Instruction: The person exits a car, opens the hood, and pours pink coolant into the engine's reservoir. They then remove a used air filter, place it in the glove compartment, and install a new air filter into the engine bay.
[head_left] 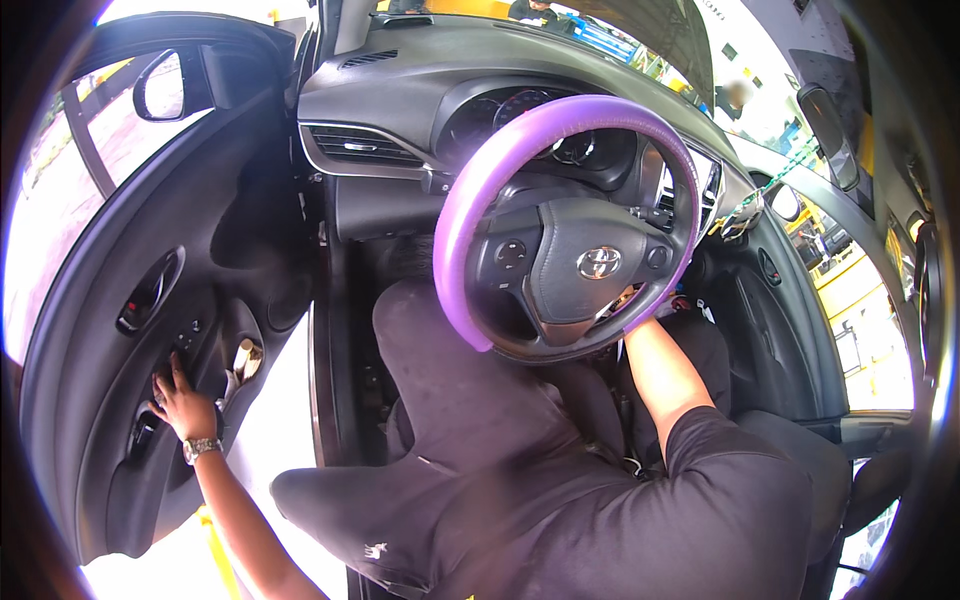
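Observation:
My left hand (pixel 184 404) rests on the armrest of the open driver's door (pixel 95 400), fingers stretched out, fingertips just below a cluster of window switches (pixel 187 336). It holds nothing that I can see. A metal-banded wristwatch (pixel 203 449) circles that wrist. My right arm reaches behind the lower right of the steering wheel (pixel 560 235), which is black with a purple cover on much of its rim. Only a bit of my right hand (pixel 628 296) shows through the wheel's gap; its fingers, and whatever they touch, are hidden.
A light-coloured rolled item (pixel 247 358) sits in the door pocket. My knee (pixel 415 320) is under the wheel's left side. Ahead lie the dashboard (pixel 400 80) and a raised hood (pixel 660 35). A person (pixel 735 98) stands outside, beyond the windshield.

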